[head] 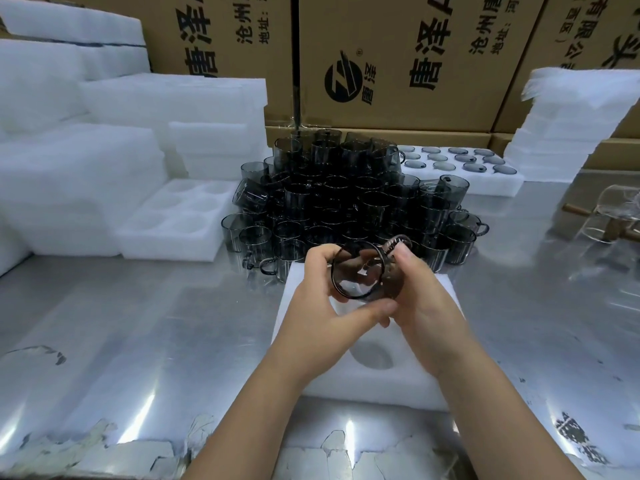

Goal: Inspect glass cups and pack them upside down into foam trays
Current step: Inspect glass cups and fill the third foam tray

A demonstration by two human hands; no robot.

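Both my hands hold one smoky grey glass cup (360, 271) above a white foam tray (374, 382), its open mouth tilted toward the camera. My left hand (318, 299) grips the cup's left side and underside. My right hand (419, 299) grips its right side, by the handle. Empty round pockets show in the tray under my hands. A big heap of the same grey cups (346, 202) stands just behind. At the back right lies a foam tray (485, 181) filled with cups set bottom up.
An empty foam tray (173, 220) lies left of the heap, with stacks of white foam (86, 150) behind it. More foam sheets (568, 126) lean at the right. Cardboard boxes (398, 64) wall the back. Clear glassware (613, 216) sits at the right edge of the metal table (138, 323).
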